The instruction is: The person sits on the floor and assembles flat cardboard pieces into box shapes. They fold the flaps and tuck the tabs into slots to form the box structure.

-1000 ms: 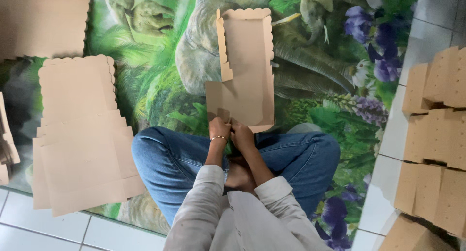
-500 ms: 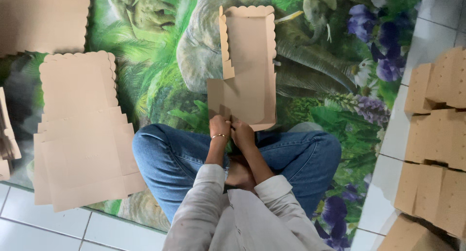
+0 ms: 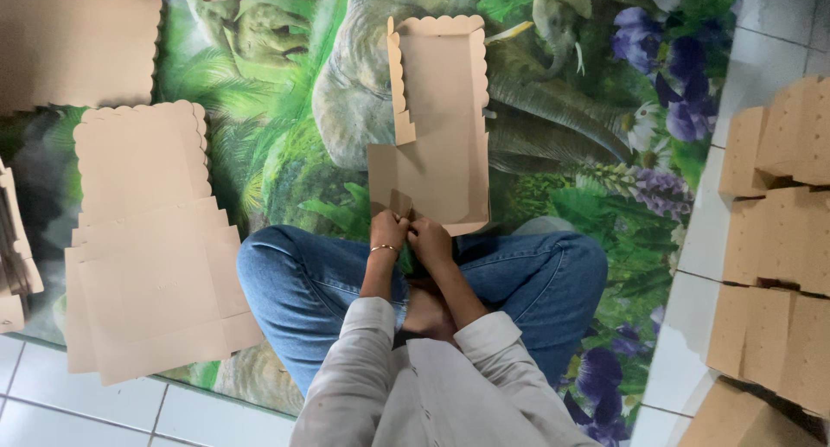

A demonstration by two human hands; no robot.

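Just beyond the person's crossed, jeans-clad legs [image 3: 311,283], a tan cardboard box blank [image 3: 441,127] lies on the jungle-print mat [image 3: 285,153], its scalloped end pointing away and 1 long side flap already standing up. Both hands meet at the blank's near edge: the left hand [image 3: 388,231], with a thin bracelet, and the right hand [image 3: 430,238] are each pinched shut on that edge, side by side and touching. The step in hand looks like folding the near end flap; it would go best with the crease pressed firmly along its scored line and the blank kept flat against the mat so the corner stays square. Left of the blank, well apart from it, sits a stack of 2 or more flat blanks [image 3: 147,257]. Right of the blank, on the tiled floor [image 3: 692,239], stand folded boxes [image 3: 778,231].
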